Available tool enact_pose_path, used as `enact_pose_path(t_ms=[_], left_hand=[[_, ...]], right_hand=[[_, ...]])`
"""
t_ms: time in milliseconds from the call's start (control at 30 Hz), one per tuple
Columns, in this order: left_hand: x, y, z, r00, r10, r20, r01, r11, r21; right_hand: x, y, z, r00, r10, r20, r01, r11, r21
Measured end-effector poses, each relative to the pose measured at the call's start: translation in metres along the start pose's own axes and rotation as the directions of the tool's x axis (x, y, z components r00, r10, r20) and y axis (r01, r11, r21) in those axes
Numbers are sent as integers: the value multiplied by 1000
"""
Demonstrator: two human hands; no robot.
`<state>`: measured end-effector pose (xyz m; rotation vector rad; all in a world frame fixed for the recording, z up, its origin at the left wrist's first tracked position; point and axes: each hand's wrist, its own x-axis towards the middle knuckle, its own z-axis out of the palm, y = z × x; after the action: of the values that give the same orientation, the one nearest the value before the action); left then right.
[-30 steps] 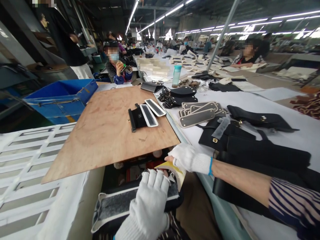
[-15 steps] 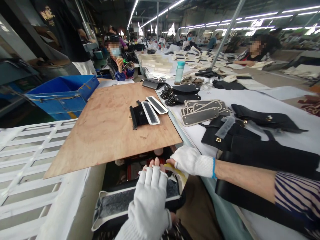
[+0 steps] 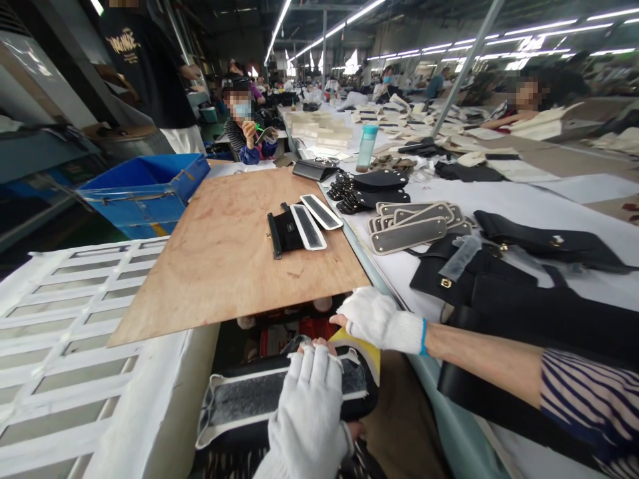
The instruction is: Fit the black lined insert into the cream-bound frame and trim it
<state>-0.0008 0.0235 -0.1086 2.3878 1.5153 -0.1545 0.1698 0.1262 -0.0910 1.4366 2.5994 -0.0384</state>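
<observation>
My left hand (image 3: 309,406), in a white fingerless glove, lies across a long black bag panel (image 3: 249,399) with a white-edged grey strip, held on my lap below the table edge. My right hand (image 3: 374,318), also gloved, reaches in from the right and pinches a yellow piece (image 3: 355,340) just past the panel's right end. On the plywood board (image 3: 224,259) ahead lie a small black piece (image 3: 285,233) and two white-bordered grey strips (image 3: 314,219).
Stacked beige-edged strips (image 3: 409,223) and black bag parts (image 3: 499,266) cover the white table on the right. A blue bin (image 3: 144,189) stands at the left, a white slatted rack (image 3: 60,319) below it. A teal bottle (image 3: 367,146) stands further back. Other workers sit at the long tables.
My left hand slid a little forward and back over the panel. The view shifted slightly right, and the panel sits a bit more to the right on my lap.
</observation>
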Motion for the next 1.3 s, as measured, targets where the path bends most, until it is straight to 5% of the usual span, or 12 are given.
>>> enact_pose_path(t_ms=[267,667,1000,1300], left_hand=[[0,-3,21,970,94,-223,-86,995,48],[2,-1,-3,995,103,2,-103,995,13],[2,-7,18,984,163,-70,-157,985,76],[1,-9,10,981,159,-114,-155,987,45]], right_hand=[[10,2,-4,994,-91,59,92,996,-20],[-7,-1,-4,999,-40,36,42,997,-63],[-14,-3,-3,998,21,57,-19,999,-37],[-30,-13,-1,984,176,42,-174,984,-38]])
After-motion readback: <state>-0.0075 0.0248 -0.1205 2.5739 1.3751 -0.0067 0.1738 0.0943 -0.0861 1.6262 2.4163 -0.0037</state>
